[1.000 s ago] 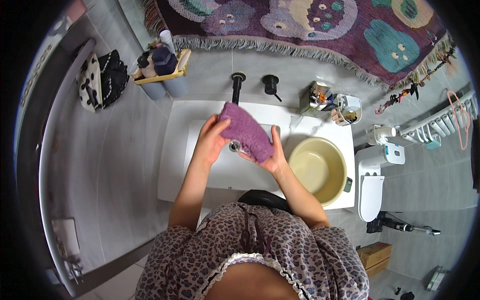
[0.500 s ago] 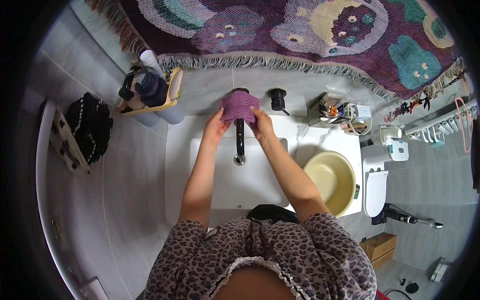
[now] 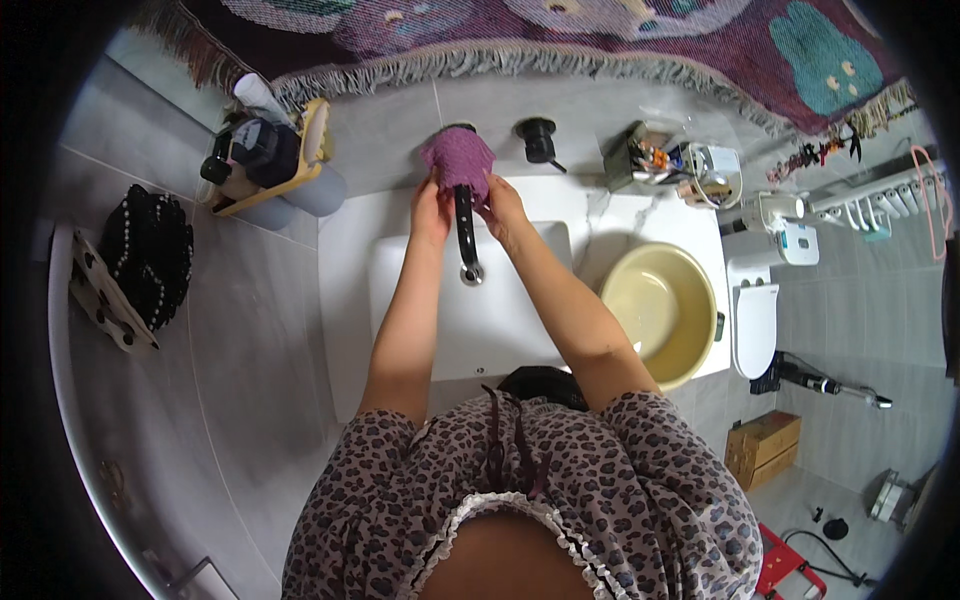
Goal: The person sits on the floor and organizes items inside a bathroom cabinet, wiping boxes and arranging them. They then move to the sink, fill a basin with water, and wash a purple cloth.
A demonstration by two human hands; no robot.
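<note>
A purple cloth (image 3: 457, 155) is draped over the base of the black wall-mounted faucet (image 3: 464, 222), whose spout sticks out from under it toward me. My left hand (image 3: 430, 208) grips the cloth's lower left edge. On the other side of the spout, my right hand (image 3: 502, 205) has its fingers closed on the lower right edge, with the fingertips partly hidden under the fabric. Below the spout lies the white sink (image 3: 400, 300). To the right of the cloth is a black faucet handle (image 3: 538, 140) on the wall.
A pale yellow basin (image 3: 660, 300) sits on the counter at the right. Behind it stand a small organizer box (image 3: 630, 165) and a white cup holder (image 3: 712, 170). Bottles fill a wall caddy (image 3: 325, 190) on the left. A fringed tapestry (image 3: 450, 50) hangs above the faucet.
Both hands have drawn in closer around the spout and lower on the cloth. The cloth now bunches and hangs down around the faucet rather than lying spread. The whole view has shifted.
</note>
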